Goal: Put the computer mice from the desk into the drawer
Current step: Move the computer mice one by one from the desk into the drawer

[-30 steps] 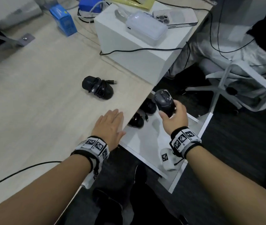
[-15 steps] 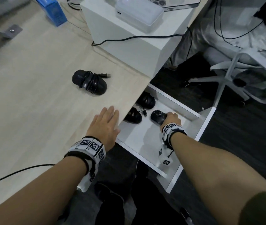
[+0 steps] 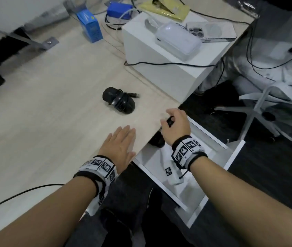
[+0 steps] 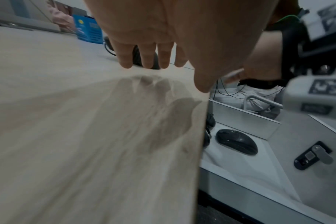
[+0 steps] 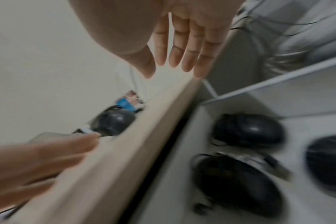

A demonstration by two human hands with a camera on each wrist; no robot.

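Observation:
One black mouse point(image 3: 118, 100) with its cable wound round it lies on the light wooden desk point(image 3: 52, 113); the right wrist view shows it too point(image 5: 113, 122). The white drawer point(image 3: 211, 138) stands open under the desk edge. Three black mice lie in it point(image 5: 249, 130) point(image 5: 238, 184) point(image 5: 328, 154), and the left wrist view shows one of them point(image 4: 236, 141). My right hand point(image 3: 175, 120) hovers over the desk edge above the drawer, fingers point(image 5: 190, 57) straight and empty. My left hand point(image 3: 120, 143) lies flat on the desk by the edge.
A white box point(image 3: 168, 72) stands on the desk's far right, carrying a white device point(image 3: 177, 40) and a phone point(image 3: 212, 31). A blue box point(image 3: 90, 27) sits at the back. A black cable point(image 3: 17, 195) crosses the near desk. A white chair base point(image 3: 266, 104) is right of the drawer.
My right hand lowered the mouse into the drawer, let go of it and rose empty to the desk edge. My left hand has stayed flat on the desk.

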